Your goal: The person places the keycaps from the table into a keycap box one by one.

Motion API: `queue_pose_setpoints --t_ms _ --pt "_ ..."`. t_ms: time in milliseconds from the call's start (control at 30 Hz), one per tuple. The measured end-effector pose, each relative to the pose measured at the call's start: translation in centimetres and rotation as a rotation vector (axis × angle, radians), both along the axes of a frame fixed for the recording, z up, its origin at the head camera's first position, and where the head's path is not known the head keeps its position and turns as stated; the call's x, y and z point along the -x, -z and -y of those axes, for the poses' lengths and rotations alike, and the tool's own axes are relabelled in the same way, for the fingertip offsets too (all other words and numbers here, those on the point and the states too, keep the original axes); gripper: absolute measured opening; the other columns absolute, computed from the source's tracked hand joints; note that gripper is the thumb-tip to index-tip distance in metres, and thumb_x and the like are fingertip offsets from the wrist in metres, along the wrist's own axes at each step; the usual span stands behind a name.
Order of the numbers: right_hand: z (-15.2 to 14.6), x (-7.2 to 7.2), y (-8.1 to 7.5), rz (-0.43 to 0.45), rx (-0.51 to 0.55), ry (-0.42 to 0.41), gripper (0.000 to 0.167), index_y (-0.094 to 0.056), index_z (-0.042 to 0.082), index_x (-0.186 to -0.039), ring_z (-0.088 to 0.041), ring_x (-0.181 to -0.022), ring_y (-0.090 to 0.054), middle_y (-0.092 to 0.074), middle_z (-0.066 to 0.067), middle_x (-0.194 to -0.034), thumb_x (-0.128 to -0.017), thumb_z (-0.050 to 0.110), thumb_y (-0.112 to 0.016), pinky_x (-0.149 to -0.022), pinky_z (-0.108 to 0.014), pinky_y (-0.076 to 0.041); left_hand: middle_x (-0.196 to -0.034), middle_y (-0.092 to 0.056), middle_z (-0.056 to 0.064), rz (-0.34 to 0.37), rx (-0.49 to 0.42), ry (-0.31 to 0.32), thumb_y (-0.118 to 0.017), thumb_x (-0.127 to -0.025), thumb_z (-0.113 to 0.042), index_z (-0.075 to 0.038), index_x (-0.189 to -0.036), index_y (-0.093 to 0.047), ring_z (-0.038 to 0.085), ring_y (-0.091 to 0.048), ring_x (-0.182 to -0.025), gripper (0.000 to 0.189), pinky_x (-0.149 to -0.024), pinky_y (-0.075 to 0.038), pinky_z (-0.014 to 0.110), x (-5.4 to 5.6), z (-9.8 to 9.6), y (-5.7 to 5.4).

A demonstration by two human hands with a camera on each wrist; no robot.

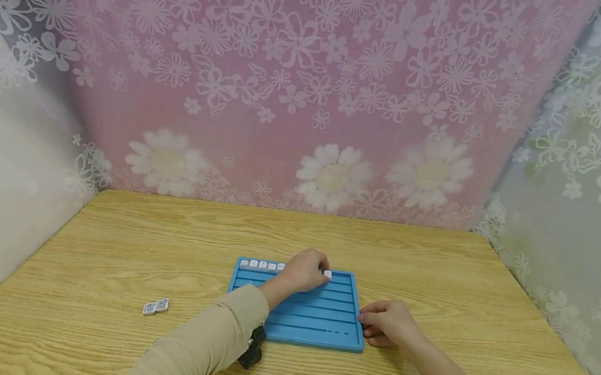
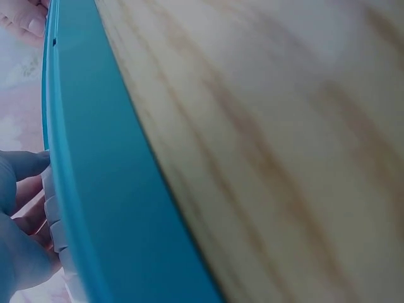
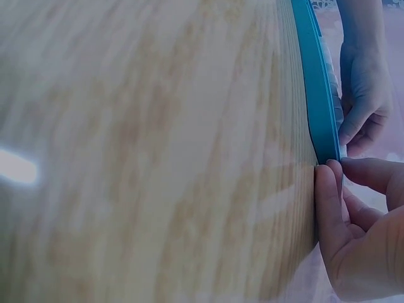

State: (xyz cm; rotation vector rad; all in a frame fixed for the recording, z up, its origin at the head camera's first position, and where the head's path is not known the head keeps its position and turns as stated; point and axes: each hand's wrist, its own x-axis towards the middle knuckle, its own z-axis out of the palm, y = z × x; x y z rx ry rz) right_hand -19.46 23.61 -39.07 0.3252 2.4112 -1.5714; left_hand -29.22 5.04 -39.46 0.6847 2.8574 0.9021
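Note:
A blue tray [image 1: 298, 314] with long ridged rows lies flat on the table. Small white tiles [image 1: 263, 266] with dark marks stand along its far row, partly covered by my left hand [image 1: 305, 273]. At the right end of that hand, its curled thumb and fingers pinch a white tile [image 1: 327, 275]. The left wrist view shows the thumb and fingers against the row of tiles [image 2: 53, 218] behind the tray's rim. My right hand [image 1: 389, 323] grips the tray's right edge; in the right wrist view its thumb and fingertips [image 3: 332, 169] hold the tray's corner.
Two small white pieces [image 1: 156, 306] with dark print lie side by side on the wooden table [image 1: 115, 252], left of the tray. A pink flowered curtain [image 1: 260, 144] hangs behind the table, with pale flowered cloth [image 1: 589, 206] along the sides.

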Motion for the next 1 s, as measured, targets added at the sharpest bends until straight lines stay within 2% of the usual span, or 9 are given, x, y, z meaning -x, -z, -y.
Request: queue_pose_setpoints --t_ms 167,567,800,1000 --pt "0.0 0.0 0.1 -0.001 -0.005 -0.002 0.023 -0.062 -0.008 -0.103 -0.013 -0.055 -0.057 -0.059 -0.008 -0.067 -0.085 0.005 -0.063 -0.052 -0.028 -0.052 -0.095 -0.061 0.002 0.009 0.005 0.001 -0.066 -0.086 -0.016 -0.008 -0.101 -0.067 0.014 -0.051 -0.080 0.017 -0.071 -0.047 0.030 -0.1 0.0 -0.1" --pt "0.0 0.0 0.0 -0.010 0.005 -0.020 0.024 -0.061 -0.009 -0.105 -0.014 -0.056 -0.057 -0.059 -0.008 -0.067 -0.086 0.006 -0.063 -0.053 -0.029 -0.052 -0.092 -0.060 0.002 0.024 0.003 -0.003 -0.064 -0.087 -0.012 -0.008 -0.099 -0.067 0.015 -0.051 -0.076 0.013 -0.065 -0.045 0.029 0.0 0.1 -0.2" --pt "0.0 0.0 0.0 -0.012 0.001 -0.021 0.025 -0.061 -0.009 -0.105 -0.014 -0.057 -0.057 -0.059 -0.007 -0.067 -0.085 0.006 -0.063 -0.053 -0.029 -0.052 -0.109 -0.060 0.007 0.030 -0.028 0.000 -0.064 -0.087 -0.014 -0.008 -0.113 -0.063 0.021 -0.056 -0.097 0.027 -0.077 -0.048 0.034 0.0 0.7 -0.5" --pt "-0.1 0.1 0.0 -0.004 -0.002 -0.015 0.025 -0.061 -0.009 -0.105 -0.014 -0.057 -0.057 -0.059 -0.008 -0.068 -0.085 0.006 -0.063 -0.054 -0.029 -0.052 -0.113 -0.060 0.008 0.020 -0.090 -0.022 -0.064 -0.087 -0.014 -0.006 -0.115 -0.061 0.024 -0.056 -0.104 0.029 -0.082 -0.047 0.037 -0.1 2.2 -1.9"
